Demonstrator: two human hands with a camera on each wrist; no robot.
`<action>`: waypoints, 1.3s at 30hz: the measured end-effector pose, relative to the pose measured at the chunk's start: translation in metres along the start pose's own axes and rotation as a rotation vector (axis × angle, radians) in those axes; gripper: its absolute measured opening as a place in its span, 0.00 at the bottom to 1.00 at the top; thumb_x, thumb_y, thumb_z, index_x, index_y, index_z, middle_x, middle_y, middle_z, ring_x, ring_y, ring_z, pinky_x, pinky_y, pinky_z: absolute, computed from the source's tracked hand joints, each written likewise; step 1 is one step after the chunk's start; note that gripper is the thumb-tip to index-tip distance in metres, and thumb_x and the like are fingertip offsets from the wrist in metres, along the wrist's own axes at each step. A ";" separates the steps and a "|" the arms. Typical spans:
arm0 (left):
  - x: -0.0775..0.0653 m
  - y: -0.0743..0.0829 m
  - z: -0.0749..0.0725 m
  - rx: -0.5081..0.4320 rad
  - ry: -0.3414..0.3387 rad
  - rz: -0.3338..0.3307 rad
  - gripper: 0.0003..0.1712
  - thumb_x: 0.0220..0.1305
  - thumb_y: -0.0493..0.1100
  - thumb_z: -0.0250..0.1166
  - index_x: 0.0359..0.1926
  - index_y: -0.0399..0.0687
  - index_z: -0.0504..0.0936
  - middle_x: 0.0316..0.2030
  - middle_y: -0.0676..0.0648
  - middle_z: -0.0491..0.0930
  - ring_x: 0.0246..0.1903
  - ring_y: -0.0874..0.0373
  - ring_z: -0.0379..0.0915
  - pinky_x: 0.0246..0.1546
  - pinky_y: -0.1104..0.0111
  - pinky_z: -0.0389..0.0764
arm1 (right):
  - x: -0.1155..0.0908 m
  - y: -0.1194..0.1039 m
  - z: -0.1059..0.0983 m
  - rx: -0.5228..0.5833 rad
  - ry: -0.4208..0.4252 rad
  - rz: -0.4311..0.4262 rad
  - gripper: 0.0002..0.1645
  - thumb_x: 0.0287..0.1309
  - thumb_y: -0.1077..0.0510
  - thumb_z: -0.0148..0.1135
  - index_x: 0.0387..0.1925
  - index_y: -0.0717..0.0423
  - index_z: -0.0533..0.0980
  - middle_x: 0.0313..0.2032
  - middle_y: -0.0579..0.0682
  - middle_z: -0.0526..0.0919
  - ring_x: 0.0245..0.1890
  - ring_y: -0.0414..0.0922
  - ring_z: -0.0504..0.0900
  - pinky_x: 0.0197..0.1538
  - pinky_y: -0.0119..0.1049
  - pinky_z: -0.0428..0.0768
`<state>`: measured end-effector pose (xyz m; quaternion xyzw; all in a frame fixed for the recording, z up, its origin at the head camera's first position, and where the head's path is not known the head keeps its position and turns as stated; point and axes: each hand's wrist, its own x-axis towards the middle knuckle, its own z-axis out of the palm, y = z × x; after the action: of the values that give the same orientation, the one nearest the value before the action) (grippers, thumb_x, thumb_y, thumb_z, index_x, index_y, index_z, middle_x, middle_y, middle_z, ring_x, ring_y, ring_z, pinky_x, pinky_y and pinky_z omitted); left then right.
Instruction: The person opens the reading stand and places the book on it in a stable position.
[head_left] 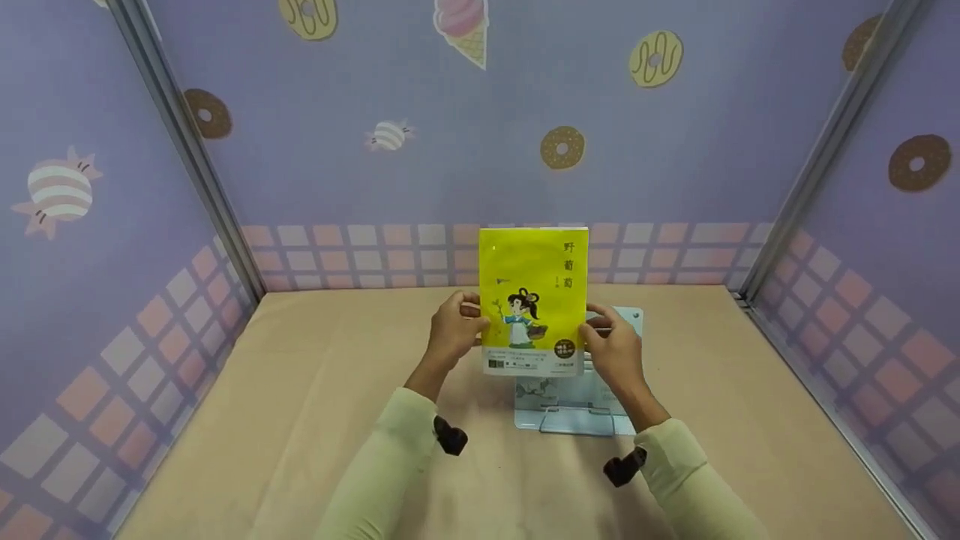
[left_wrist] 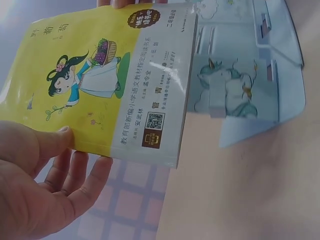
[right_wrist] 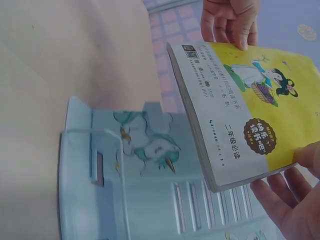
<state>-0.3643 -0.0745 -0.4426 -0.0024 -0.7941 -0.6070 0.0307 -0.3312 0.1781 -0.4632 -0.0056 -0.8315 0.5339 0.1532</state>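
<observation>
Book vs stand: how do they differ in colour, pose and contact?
The book is yellow with a cartoon girl; the stand is pale blue with a unicorn print. The book is held upright in the air, the left hand and right hand gripping its side edges; the stand rests on the table, untouched. Both face the person.

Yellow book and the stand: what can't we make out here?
- Book back cover: faces away in all views.
- Small print on its white lower band: blurred in head view, too small in wrist views.
- Blue stand upper part: hidden behind book and right hand in head view.
- Left hand fingertips: behind book in left wrist view.
</observation>
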 end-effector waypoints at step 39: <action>-0.002 -0.014 0.084 0.132 -0.049 0.123 0.18 0.66 0.31 0.66 0.54 0.48 0.76 0.40 0.46 0.81 0.40 0.56 0.79 0.42 0.67 0.83 | 0.006 0.061 -0.047 -0.075 0.070 0.112 0.26 0.70 0.58 0.56 0.68 0.52 0.73 0.52 0.62 0.83 0.52 0.57 0.85 0.51 0.47 0.85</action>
<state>-0.3672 0.0028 -0.4777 -0.0638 -0.8312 -0.5501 0.0488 -0.3337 0.2472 -0.4976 -0.0766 -0.8435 0.5095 0.1517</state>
